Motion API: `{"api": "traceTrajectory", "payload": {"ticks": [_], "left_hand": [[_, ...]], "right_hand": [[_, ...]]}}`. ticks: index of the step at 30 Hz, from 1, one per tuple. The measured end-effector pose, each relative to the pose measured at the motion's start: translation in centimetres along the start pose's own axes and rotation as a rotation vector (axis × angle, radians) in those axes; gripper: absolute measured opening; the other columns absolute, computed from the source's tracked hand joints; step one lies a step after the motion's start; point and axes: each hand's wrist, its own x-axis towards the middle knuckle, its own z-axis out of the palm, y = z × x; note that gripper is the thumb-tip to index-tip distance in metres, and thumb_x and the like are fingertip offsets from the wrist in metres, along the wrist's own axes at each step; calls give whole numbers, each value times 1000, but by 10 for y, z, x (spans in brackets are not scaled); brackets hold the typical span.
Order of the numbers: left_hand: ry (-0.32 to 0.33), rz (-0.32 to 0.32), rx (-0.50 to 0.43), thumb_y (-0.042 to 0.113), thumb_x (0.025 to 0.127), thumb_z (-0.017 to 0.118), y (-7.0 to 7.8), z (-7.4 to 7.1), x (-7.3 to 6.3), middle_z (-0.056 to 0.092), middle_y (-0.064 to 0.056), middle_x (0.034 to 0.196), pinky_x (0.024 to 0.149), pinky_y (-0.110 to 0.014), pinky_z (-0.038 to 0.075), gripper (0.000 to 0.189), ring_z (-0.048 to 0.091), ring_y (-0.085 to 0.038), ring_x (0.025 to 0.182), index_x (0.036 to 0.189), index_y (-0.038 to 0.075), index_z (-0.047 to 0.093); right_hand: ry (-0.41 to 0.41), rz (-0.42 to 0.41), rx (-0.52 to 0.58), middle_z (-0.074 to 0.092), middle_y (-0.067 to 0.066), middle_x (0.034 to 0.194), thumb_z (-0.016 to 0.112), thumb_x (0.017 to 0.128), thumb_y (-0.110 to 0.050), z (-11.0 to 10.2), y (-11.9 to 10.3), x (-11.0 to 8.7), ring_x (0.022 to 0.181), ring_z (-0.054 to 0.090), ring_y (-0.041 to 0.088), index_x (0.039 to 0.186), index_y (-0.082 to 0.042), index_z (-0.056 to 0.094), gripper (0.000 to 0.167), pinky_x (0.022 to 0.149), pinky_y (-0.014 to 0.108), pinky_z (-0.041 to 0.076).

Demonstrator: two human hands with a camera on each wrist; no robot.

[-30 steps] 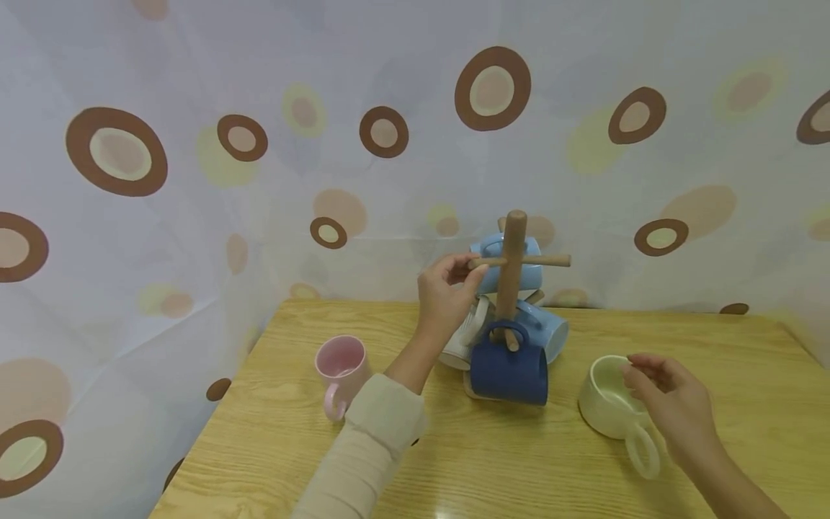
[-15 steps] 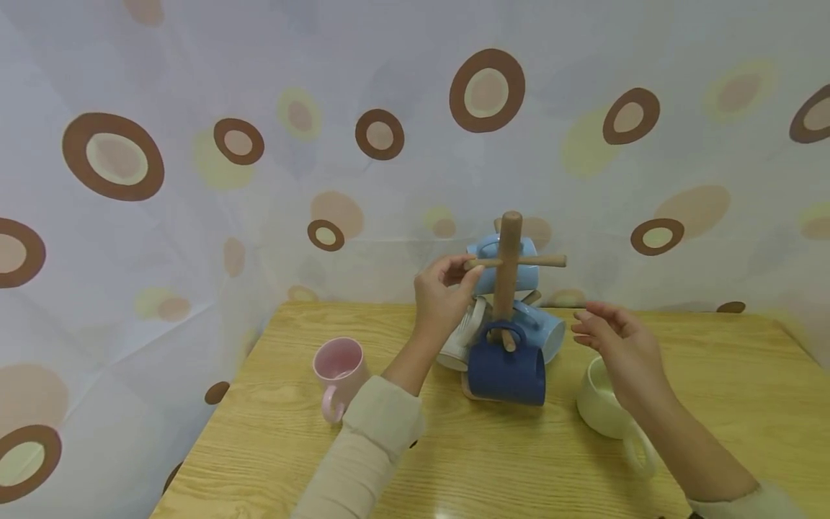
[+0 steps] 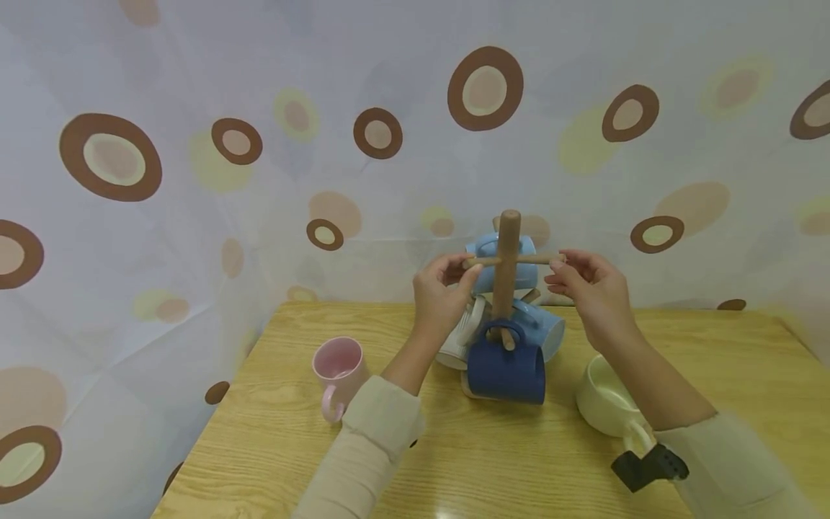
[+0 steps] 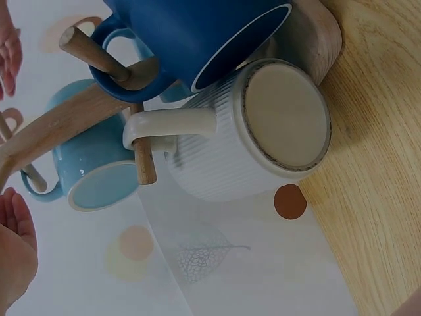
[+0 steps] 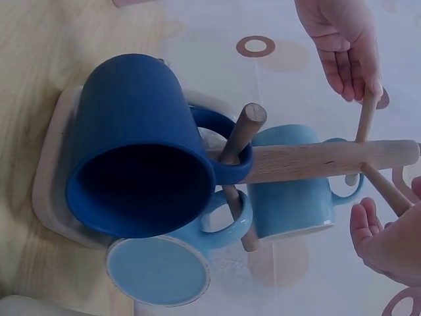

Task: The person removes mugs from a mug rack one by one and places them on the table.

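A wooden mug tree (image 3: 506,285) stands on the table, seen in all views. My left hand (image 3: 444,295) pinches the tip of its upper left peg between thumb and fingers. On the opposite side, my right hand (image 3: 599,295) holds the end of the upper right peg (image 5: 388,187) the same way. A dark blue mug (image 3: 506,371) hangs by its handle on the low front peg. One light blue mug (image 5: 293,184) hangs high at the back, another light blue mug (image 5: 158,270) lower right. A white ribbed mug (image 4: 210,155) hangs lower left.
A pink mug (image 3: 344,389) stands upright left of the tree. To the right, a pale green mug (image 3: 596,407) stands partly behind my right forearm. A black piece (image 3: 648,467) shows at the right cuff. A patterned cloth (image 3: 389,72) backs the wooden table (image 3: 272,432).
My right hand has left the pale green mug and moved up and left to the upper right peg, which it now grips. My left hand has stayed on its peg.
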Motion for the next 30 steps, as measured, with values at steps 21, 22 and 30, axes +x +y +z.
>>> {"api": "traceTrajectory", "payload": {"ticks": [21,22,30], "left_hand": [[33,-9,-34,4,83,67,0,2,-1,65,-24,87,73,-22,55,19,66,-34,79,97,-10,65],[35,-16,-37,4,83,66,0,3,-1,66,-24,88,73,-23,55,19,65,-34,79,97,-9,65],[65,-64,-74,3,83,67,-1,7,-3,66,-24,90,74,-23,55,21,65,-35,81,99,-10,64]], "right_hand": [[-13,-34,-254,60,-18,70,55,92,-11,8,-12,17,67,61,-3,96,0,54,12,67,13,53],[-12,-43,-258,60,-19,69,54,92,-10,8,-12,18,66,61,-3,97,3,54,14,66,13,53],[8,-113,-324,57,-21,67,55,91,-7,10,-13,16,63,59,-5,93,3,55,10,63,12,52]]}}
